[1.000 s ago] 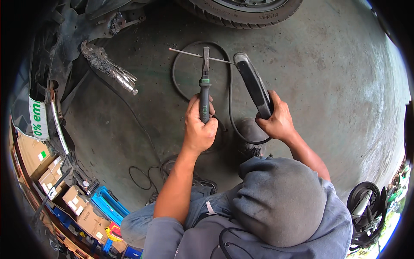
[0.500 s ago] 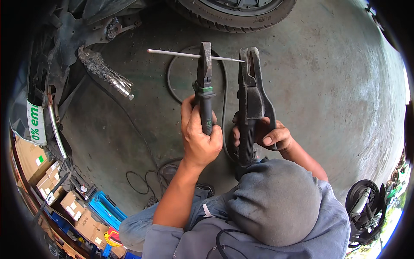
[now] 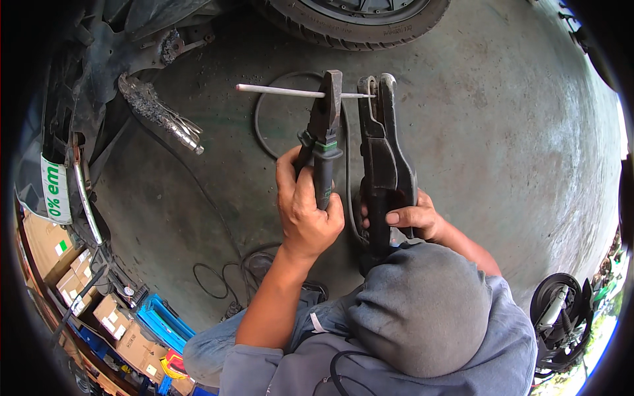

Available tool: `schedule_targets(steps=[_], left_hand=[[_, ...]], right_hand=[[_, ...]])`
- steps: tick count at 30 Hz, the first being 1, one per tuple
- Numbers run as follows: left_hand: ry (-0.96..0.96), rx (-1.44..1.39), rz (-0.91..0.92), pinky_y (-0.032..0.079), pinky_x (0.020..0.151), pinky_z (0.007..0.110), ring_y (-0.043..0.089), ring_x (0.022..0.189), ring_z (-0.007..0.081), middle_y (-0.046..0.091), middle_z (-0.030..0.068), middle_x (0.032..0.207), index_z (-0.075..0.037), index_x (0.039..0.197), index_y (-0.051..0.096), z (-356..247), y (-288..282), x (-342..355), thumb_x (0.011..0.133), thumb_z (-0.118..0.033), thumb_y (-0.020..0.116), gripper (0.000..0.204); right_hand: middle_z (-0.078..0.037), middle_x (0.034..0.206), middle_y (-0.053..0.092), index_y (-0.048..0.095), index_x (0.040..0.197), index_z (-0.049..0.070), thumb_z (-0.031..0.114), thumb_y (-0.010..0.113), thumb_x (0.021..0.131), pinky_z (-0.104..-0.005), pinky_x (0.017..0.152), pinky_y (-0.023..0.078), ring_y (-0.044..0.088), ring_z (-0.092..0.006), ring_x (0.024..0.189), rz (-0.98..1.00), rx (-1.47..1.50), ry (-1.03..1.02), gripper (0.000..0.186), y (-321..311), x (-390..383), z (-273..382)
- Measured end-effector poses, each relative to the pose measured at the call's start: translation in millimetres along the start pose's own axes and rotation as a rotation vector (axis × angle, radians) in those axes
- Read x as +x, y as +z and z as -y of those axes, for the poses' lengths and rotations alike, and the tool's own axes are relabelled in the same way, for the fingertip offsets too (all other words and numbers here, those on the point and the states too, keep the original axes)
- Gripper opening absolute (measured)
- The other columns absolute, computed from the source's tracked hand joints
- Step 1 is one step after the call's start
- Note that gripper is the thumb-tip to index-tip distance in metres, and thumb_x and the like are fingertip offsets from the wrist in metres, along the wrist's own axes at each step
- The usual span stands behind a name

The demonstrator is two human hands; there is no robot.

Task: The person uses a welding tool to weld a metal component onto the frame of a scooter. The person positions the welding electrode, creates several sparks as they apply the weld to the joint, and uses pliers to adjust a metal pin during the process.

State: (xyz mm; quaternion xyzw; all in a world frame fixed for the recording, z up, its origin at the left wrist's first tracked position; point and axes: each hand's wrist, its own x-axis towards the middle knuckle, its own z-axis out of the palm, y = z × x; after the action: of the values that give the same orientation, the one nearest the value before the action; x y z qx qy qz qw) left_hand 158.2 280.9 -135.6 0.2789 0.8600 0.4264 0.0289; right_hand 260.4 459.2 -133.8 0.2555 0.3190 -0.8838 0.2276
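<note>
Our left hand [image 3: 305, 214] w/ grip closed round electrode holder [image 3: 323, 148], welding rod [image 3: 284, 91] clamped crosswise, our right hand [image 3: 406, 221] gripping earth clamp [image 3: 383, 152] just beside, over concrete floor [image 3: 502, 132], tyre [image 3: 356, 20] beyond

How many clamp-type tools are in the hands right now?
2. The electrode holder, gripping a welding rod, is in the left hand. The larger dark clamp is in the right hand, just right of the holder. More may be hidden elsewhere.
</note>
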Motion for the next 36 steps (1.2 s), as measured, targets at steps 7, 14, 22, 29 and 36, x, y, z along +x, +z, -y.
schedule_targets(steps=[7, 14, 22, 29, 36], left_hand=[[0.015, 0.055, 0.032, 0.047, 0.070, 0.038, 0.056, 0.078, 0.0267, 0.046, 0.0209, 0.110, 0.005, 0.110, 0.054, -1.2, -2.1, -0.9, 0.063, 0.006, 0.052, 0.047], [-0.030, 0.040, 0.025, 0.048, 0.071, 0.038, 0.056, 0.083, 0.0293, 0.046, 0.0213, 0.111, 0.005, 0.108, 0.055, -2.0, 3.1, -1.2, 0.063, 0.005, 0.053, 0.046], [-0.002, 0.057, 0.017, 0.047, 0.073, 0.039, 0.056, 0.083, 0.0296, 0.046, 0.0213, 0.111, 0.005, 0.107, 0.056, 0.4, 8.1, 0.2, 0.062, 0.005, 0.054, 0.044], [-0.044, 0.037, 0.061, 0.046, 0.080, 0.041, 0.054, 0.094, 0.0342, 0.045, 0.0230, 0.113, 0.005, 0.099, 0.055, -2.4, 4.6, 3.1, 0.062, 0.003, 0.055, 0.037], [-0.273, -0.460, 0.140, 0.039, 0.091, 0.034, 0.046, 0.110, 0.0273, 0.040, 0.0207, 0.126, 0.004, 0.095, 0.055, -4.0, 0.9, -1.1, 0.059, 0.003, 0.048, 0.036]], right_hand=[[-0.012, 0.097, 0.062, 0.053, 0.113, -0.001, 0.017, 0.066, 0.068, -0.0366, 0.083, 0.049, 0.061, -0.0223, 0.088, -0.060, -0.085, -0.019, 0.050, 4.8, 1.6, 6.2], [-0.011, 0.097, 0.061, 0.053, 0.113, -0.001, 0.018, 0.067, 0.069, -0.0361, 0.084, 0.047, 0.061, -0.0222, 0.089, -0.026, -0.102, -0.028, 0.050, 4.8, 2.1, 4.7], [-0.012, 0.100, 0.061, 0.051, 0.117, -0.001, 0.019, 0.067, 0.069, -0.0362, 0.086, 0.046, 0.060, -0.0231, 0.093, 0.036, -0.114, -0.053, 0.054, 3.8, 3.7, 4.1], [-0.012, 0.106, 0.058, 0.046, 0.125, -0.001, 0.023, 0.067, 0.067, -0.0359, 0.088, 0.044, 0.058, -0.0228, 0.097, 0.050, 0.001, -0.109, 0.066, 5.4, 5.8, -3.4], [-0.015, 0.111, 0.053, 0.037, 0.130, -0.001, 0.031, 0.068, 0.068, -0.0399, 0.088, 0.046, 0.057, -0.0263, 0.099, -0.016, -0.170, -0.296, 0.077, -25.8, 23.8, -11.1]])
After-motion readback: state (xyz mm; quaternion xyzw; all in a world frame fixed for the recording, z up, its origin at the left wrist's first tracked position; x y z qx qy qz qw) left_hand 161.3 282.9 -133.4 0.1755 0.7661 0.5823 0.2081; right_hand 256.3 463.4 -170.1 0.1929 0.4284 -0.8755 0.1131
